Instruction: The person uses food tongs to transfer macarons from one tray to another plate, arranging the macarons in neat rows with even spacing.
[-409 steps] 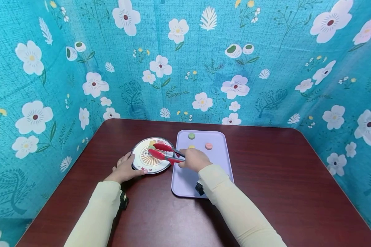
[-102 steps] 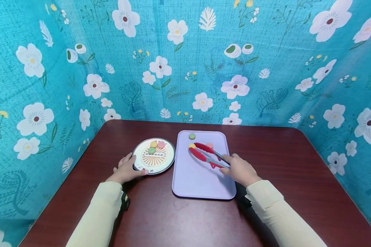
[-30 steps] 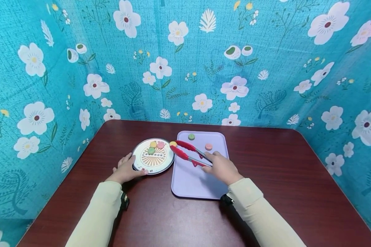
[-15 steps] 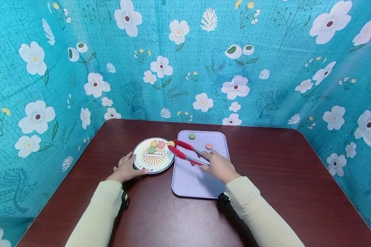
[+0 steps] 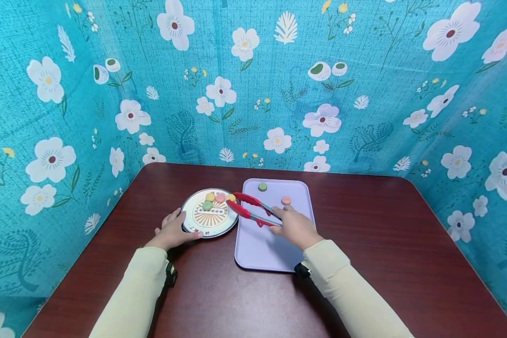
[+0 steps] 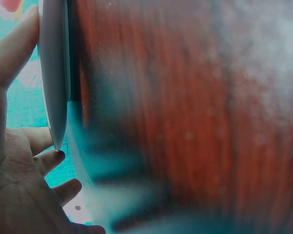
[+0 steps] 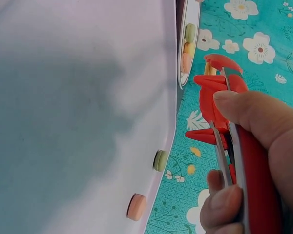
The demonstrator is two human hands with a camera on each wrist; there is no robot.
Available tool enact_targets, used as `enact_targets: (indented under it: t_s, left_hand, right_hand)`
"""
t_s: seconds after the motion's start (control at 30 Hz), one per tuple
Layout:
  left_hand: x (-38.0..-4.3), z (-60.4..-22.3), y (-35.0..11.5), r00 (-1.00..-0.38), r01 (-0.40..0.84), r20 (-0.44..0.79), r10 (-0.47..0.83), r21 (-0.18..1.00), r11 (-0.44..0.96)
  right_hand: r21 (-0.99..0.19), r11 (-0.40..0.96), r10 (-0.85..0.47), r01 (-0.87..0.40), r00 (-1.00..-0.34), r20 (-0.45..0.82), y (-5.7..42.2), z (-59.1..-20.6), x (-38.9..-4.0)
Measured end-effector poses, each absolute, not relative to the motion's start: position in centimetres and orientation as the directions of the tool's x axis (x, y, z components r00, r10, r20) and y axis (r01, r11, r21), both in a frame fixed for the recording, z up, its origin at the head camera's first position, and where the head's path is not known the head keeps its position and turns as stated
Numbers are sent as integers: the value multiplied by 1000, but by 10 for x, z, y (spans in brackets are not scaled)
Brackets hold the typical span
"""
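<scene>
My left hand (image 5: 173, 231) holds the round white plate (image 5: 211, 228) by its rim, thumb along the near edge and fingers at the left side. In the left wrist view the plate (image 6: 52, 78) stands edge-on beside the thumb. Two macarons, one green (image 5: 207, 205) and one pink (image 5: 220, 198), lie on the plate with a yellow macaron (image 5: 210, 197). My right hand (image 5: 295, 227) grips red-tipped metal tongs (image 5: 257, 213). Between the tongs' tips sits another yellow macaron (image 5: 231, 197), over the plate's right rim, close beside the pink one.
A lilac tray (image 5: 257, 249) lies right of the plate, under the tongs. On it are a green macaron (image 5: 262, 187) and a pink macaron (image 5: 286, 200). Around the dark wooden table (image 5: 363, 225) hangs a blue flowered cloth (image 5: 253, 94).
My right hand has carried the yellow macaron in the tongs from the tray leftward to over the plate's right side. The left hand stays at the plate.
</scene>
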State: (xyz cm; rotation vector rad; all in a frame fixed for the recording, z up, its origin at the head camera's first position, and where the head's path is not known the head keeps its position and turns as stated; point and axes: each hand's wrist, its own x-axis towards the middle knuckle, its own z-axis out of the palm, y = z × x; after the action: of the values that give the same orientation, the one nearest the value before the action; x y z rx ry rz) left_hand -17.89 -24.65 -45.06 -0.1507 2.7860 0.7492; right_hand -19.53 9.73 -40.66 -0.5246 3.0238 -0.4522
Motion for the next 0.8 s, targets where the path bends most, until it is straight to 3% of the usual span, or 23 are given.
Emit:
enact_targets:
  t_s: [0.8]
  left_hand:
    - [-180, -454, -246, -966, -166, -256, -45, 473, 865]
  right_hand:
    - [-268, 898, -365, -349, -931, -11, 80, -402, -201]
